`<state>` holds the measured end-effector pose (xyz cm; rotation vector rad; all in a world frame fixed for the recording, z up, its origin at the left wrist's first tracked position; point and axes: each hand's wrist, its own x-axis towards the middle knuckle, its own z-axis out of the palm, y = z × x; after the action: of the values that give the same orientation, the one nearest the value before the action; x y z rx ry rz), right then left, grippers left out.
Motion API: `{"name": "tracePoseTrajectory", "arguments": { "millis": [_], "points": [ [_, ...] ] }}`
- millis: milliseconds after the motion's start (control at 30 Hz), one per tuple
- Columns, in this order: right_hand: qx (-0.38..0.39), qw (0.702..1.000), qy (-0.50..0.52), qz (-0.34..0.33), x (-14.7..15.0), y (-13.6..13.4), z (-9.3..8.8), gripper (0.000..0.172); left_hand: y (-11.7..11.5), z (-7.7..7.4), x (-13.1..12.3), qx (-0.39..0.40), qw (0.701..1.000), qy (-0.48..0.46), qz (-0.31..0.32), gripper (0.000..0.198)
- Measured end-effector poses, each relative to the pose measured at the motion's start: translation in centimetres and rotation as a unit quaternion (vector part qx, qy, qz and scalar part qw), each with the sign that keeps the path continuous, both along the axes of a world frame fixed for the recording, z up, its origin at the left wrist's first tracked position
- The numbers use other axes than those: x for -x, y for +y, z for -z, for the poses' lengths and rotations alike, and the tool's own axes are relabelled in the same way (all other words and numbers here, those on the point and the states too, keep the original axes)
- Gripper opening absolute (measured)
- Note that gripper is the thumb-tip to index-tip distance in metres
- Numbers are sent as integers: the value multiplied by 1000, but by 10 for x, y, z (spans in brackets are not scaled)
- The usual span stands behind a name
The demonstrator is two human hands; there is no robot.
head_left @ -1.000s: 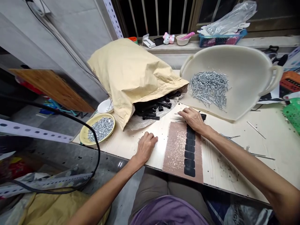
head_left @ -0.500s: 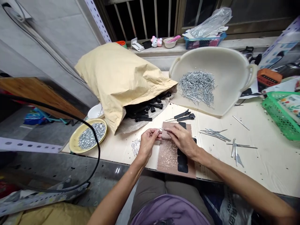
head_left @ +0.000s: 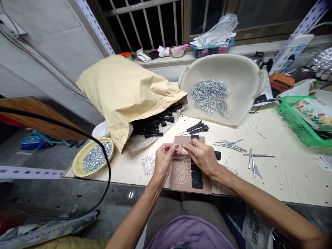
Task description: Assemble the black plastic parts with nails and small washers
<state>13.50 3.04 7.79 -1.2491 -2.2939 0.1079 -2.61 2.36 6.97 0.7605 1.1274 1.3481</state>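
Note:
My left hand is closed in a pinch, its thumb and fingertips hiding most of what they grip. A thin silvery metal pin spans to my right hand, which pinches its other end. Both hands hover over a brown board sprinkled with pale crumbs, with black rounded pads along its right side. Small clear or silvery rings lie scattered left of the board. Beyond my right hand rest two black plastic handles with thin metal shafts.
Loose metal pins lie to the right. A cream basin holds a heap of them. Black parts spill from a tan sack. A yellow dish of small metal pieces sits left, behind a black cable. A green basket stands right.
The camera view has turned slightly, so the table things appear shifted left. Both hands stay close together; the right fingers are now bent more tightly at the pin.

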Motion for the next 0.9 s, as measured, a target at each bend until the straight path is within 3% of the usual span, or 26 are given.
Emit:
{"name": "tracePoseTrajectory", "arguments": {
  "millis": [567,767,900],
  "points": [
    [-44,997,-42,37,-12,-9,2,28,2,7,0,10,992,106,75,27],
    [42,998,12,39,-16,-10,5,26,3,4,-1,6,986,144,82,26],
    [57,997,23,36,-17,-9,9,24,4,4,-2,18,984,150,99,25]
  ]
}}
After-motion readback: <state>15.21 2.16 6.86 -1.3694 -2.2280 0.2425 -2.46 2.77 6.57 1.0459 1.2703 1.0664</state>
